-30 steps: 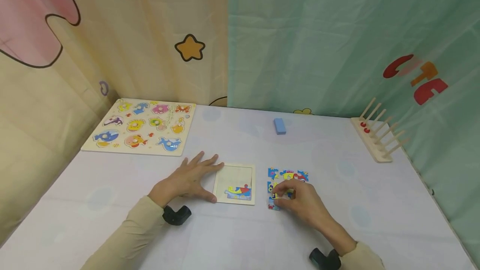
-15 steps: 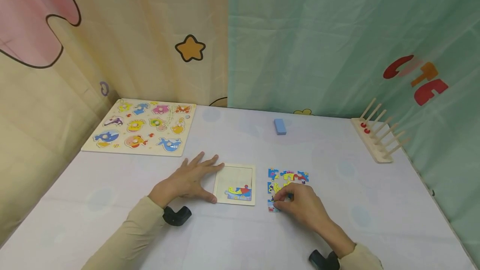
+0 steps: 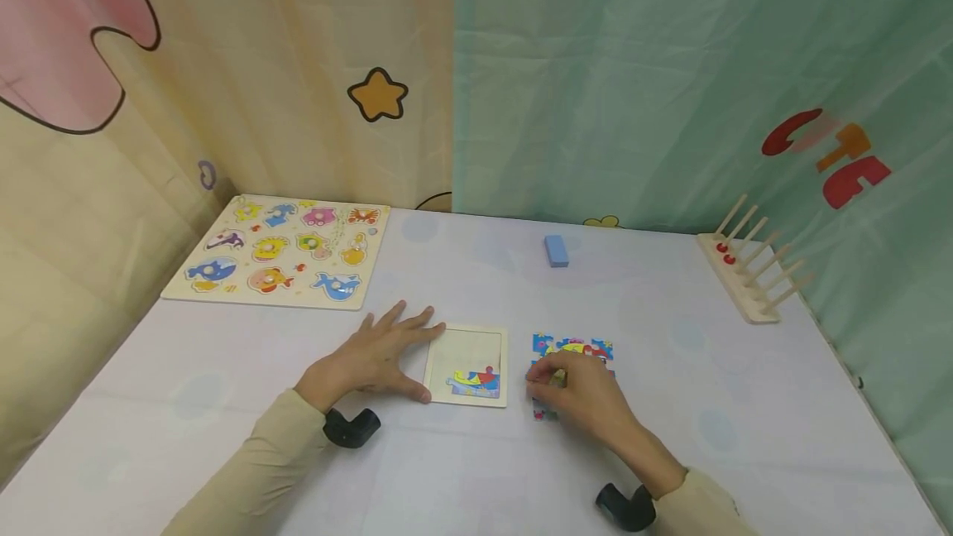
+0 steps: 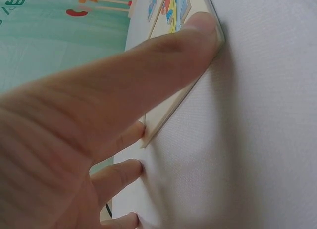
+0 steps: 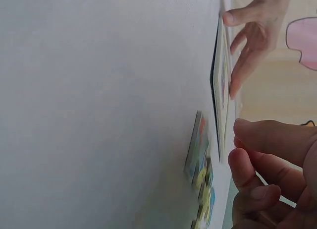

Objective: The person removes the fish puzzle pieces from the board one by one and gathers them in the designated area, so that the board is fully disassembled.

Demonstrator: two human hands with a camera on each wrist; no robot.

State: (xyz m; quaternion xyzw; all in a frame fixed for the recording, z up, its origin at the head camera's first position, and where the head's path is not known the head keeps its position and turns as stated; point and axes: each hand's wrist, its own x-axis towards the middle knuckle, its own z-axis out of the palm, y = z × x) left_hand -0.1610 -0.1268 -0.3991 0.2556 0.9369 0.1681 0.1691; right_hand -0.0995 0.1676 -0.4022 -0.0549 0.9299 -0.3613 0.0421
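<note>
A small square wooden puzzle frame (image 3: 465,346) lies in the middle of the table. A few joined pieces (image 3: 475,384), blue, yellow and red, fill its lower right corner. My left hand (image 3: 380,354) rests spread at the frame's left side, thumb on the near corner and a fingertip at the far corner. To the right lies a group of loose puzzle pieces (image 3: 572,345), partly hidden under my right hand (image 3: 588,395). That hand's thumb and fingertips are drawn close together above the group's left edge; I cannot tell whether a piece is between them.
A large peg puzzle board (image 3: 290,255) with sea animals lies at the back left. A blue block (image 3: 555,251) is at the back. A wooden peg rack (image 3: 740,284) with two red beads stands at the right edge. Curtains (image 3: 596,106) hang behind the table.
My right hand has moved slightly left over the loose pieces, towards the frame. The left hand and the frame have stayed in place.
</note>
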